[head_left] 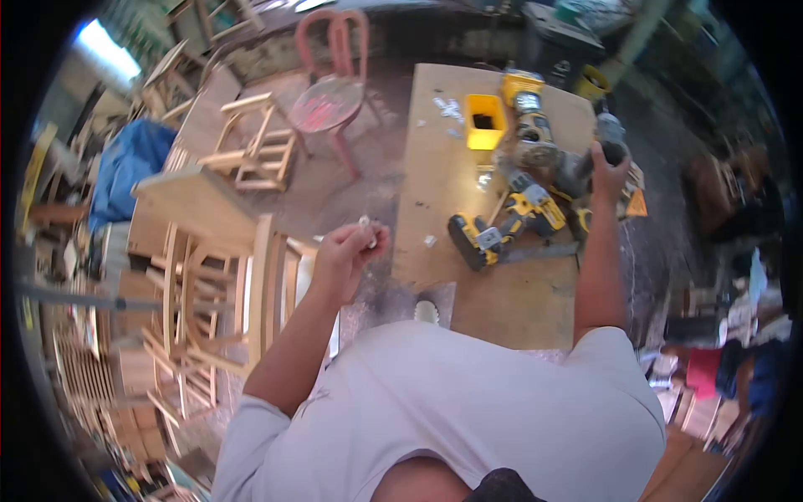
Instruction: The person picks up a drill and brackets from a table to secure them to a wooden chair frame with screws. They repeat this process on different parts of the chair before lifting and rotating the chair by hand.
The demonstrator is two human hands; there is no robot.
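Observation:
My left hand (351,255) is raised beside the table's left edge, its fingers pinched round a small whitish piece (365,224). Stretched out at the table's far right edge, my right hand (611,174) is closed round a grey and dark cylindrical thing (611,134) with a narrow tip pointing away from me; its exact kind I cannot tell. To the left of that arm, a yellow-and-black cordless drill (535,209) lies on the wooden tabletop (456,184). A black-and-yellow battery (475,243) sits at its near end.
A yellow bin (485,125) and another yellow power tool (525,92) occupy the table's far part, near small white bits (448,109). Wooden chair frames (209,284) crowd my left side. Beyond them stands a worn pink plastic chair (326,105). Someone in red (703,372) is at far right.

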